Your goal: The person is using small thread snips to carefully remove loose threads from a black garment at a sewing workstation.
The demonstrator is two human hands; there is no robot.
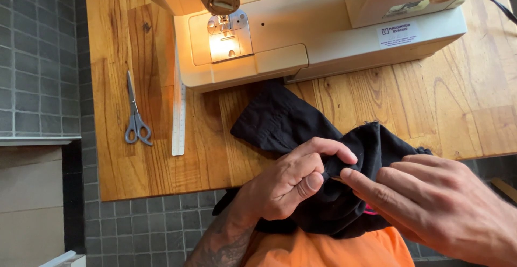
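A black piece of fabric (280,121) hangs over the front edge of the wooden table (431,105) and bunches down into my lap. My left hand (291,183) pinches a fold of it between thumb and fingers. My right hand (431,202) comes in from the right, its fingertips meeting the same fold and pressing a thin pale pin or needle against the cloth. Both hands sit just in front of the table edge, below the cream sewing machine (301,25).
The machine's lamp lights its needle plate (229,35). Grey-handled scissors (135,117) and a clear ruler (179,111) lie on the table's left part. A dark tiled floor (37,57) lies left of and below the table. My orange clothing (328,251) shows at the bottom.
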